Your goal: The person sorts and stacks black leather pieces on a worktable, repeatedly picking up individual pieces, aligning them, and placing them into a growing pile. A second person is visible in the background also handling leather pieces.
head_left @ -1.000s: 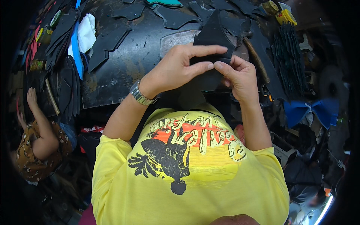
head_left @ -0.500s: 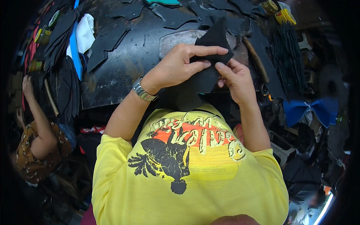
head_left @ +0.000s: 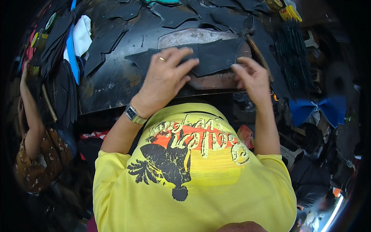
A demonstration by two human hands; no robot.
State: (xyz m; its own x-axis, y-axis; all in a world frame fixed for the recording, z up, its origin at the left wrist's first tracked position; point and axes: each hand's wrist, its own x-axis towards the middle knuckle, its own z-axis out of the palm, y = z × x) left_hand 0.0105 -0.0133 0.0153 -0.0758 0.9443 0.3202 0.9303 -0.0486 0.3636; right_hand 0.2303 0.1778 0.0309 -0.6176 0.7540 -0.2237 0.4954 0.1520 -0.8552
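Observation:
A black sheet piece with a cut, stepped outline (head_left: 216,56) lies across a worn slab (head_left: 208,36) on the dark work table. Over the left part of this piece is my left hand (head_left: 164,79), its fingers bent and spread, with a ring and a wristwatch on it. The hand hides some of the piece beneath. At the piece's right end is my right hand (head_left: 253,79), slightly blurred, thumb and fingers curled but apart. Whether its thumb touches the edge I cannot tell.
Several black cut pieces (head_left: 174,15) lie along the far table. A wooden-handled tool (head_left: 259,56) rests right of the slab, near a dark stack (head_left: 295,58) and a yellow-lidded jar (head_left: 290,14). Blue strip (head_left: 72,54) and white piece (head_left: 82,34) lie left. A co-worker's arm (head_left: 29,100) is far left.
The black piece was held up, folded, between both hands; now it is spread flat over the slab. My left hand has moved left and down, my right hand slightly right.

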